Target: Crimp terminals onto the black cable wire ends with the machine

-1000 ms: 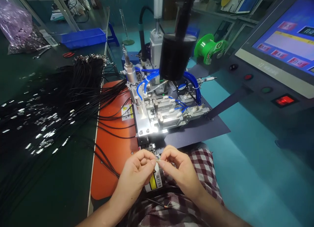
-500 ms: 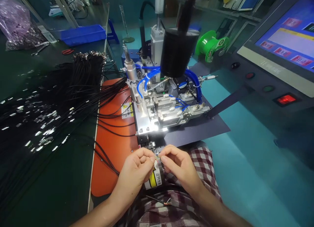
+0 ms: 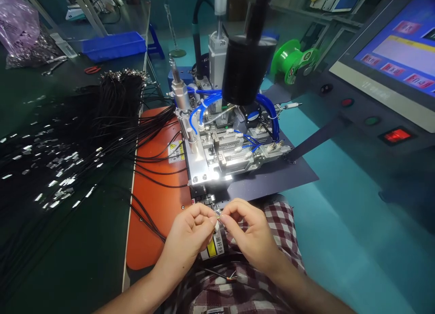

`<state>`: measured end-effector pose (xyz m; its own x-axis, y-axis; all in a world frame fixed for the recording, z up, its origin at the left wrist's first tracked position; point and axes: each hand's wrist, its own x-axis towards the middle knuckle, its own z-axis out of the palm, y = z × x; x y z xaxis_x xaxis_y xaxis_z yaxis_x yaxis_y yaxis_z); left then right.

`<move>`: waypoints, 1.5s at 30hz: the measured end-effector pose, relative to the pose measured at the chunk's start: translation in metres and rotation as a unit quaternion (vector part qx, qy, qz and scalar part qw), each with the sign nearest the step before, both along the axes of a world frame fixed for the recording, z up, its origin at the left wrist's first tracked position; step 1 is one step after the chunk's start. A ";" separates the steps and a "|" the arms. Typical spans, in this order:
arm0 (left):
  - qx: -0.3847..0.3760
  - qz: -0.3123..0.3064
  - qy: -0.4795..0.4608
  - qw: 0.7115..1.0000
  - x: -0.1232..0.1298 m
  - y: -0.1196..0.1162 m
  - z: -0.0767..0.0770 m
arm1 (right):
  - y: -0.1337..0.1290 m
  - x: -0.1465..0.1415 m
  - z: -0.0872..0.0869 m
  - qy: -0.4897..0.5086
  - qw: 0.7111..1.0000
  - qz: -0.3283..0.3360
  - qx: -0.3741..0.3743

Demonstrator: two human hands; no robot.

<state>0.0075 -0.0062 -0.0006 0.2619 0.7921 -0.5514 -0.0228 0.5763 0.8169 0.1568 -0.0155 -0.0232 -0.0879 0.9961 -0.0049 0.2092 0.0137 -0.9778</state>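
My left hand (image 3: 190,230) and my right hand (image 3: 252,232) meet fingertip to fingertip at the near end of the machine. Both are closed in a pinch on thin coloured wires (image 3: 218,218), of which only a short bit shows between the fingers. Just below them is a yellow and black label (image 3: 212,248) with printed characters, partly covered by my left hand. A black cable (image 3: 217,273) with its fine coloured wires splayed at the end lies over my checked clothing. The machine (image 3: 234,155) with metal slides and blue air tubes stands directly ahead.
Many black cables (image 3: 118,96) with shiny metal ends cover the left table, some running over the orange board (image 3: 156,205) into the machine. A lamp head (image 3: 248,69) hangs above it. At right are a control screen (image 3: 401,55) and green spool (image 3: 294,62); a blue tray (image 3: 113,46) sits back left.
The wires between my fingertips show less than before, and the fingertips sit slightly closer together. The rest of the scene looks the same.
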 end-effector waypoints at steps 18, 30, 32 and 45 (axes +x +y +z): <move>0.041 -0.009 0.033 0.999 -0.005 0.001 0.000 | 0.002 -0.004 0.005 0.138 0.976 0.057 -0.160; 0.450 -0.109 0.310 0.831 -0.028 0.022 -0.022 | 0.046 0.004 -0.021 0.141 0.965 0.074 -0.208; 0.469 -0.125 0.318 0.814 -0.029 0.023 -0.027 | 0.049 0.005 -0.025 0.145 0.963 0.078 -0.215; 0.531 -0.206 0.406 0.715 -0.033 0.025 -0.030 | 0.054 0.008 -0.033 0.144 0.960 0.086 -0.225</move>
<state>-0.0253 0.0184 -0.0307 0.5288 0.8248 0.2000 0.7001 -0.5572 0.4466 0.1647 0.0387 -0.0561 -0.3136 0.8694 -0.3818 -0.0382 -0.4133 -0.9098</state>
